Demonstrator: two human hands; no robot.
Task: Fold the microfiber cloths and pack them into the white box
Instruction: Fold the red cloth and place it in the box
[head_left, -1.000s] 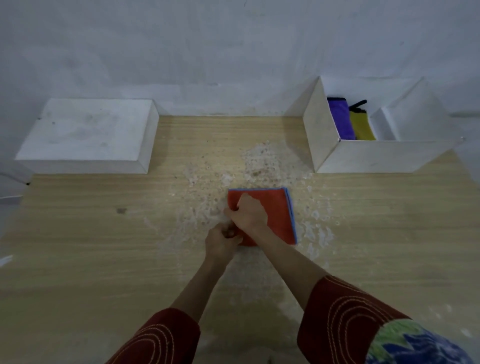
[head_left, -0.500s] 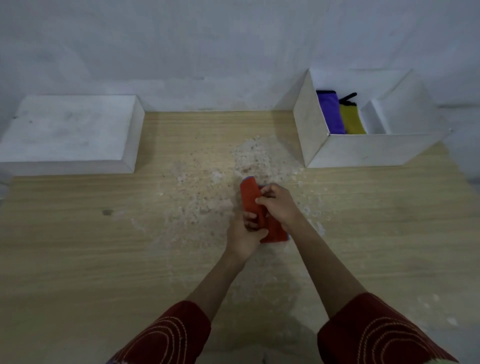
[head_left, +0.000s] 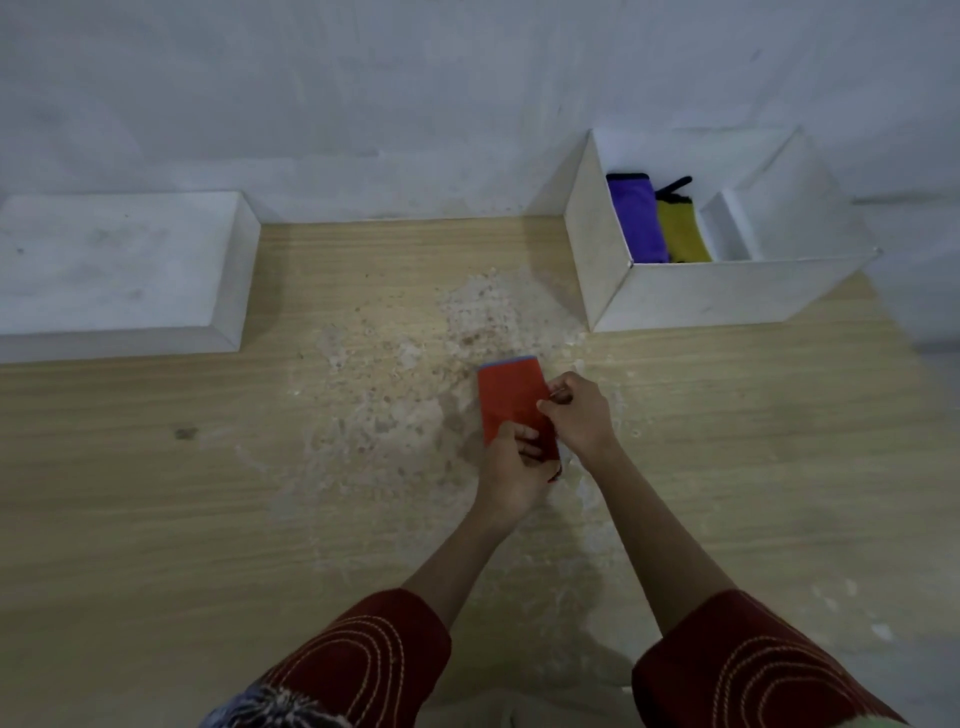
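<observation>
Head view. The red cloth (head_left: 511, 397) sits low over the wooden table (head_left: 208, 493) as a narrow folded rectangle; contact with the surface cannot be confirmed. The left hand (head_left: 511, 475) grips its near end with curled fingers. The right hand (head_left: 579, 415) pinches its right edge. The white box (head_left: 717, 293) stands well apart at the far right and holds a purple cloth (head_left: 636, 218) beside a yellow cloth (head_left: 683, 231). Assessment: two cloths are packed, the red cloth appears nearly folded, and its transfer to the box remains.

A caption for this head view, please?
Left hand and right hand grip a folded red cloth; purple cloth, yellow cloth already in white box.
</observation>
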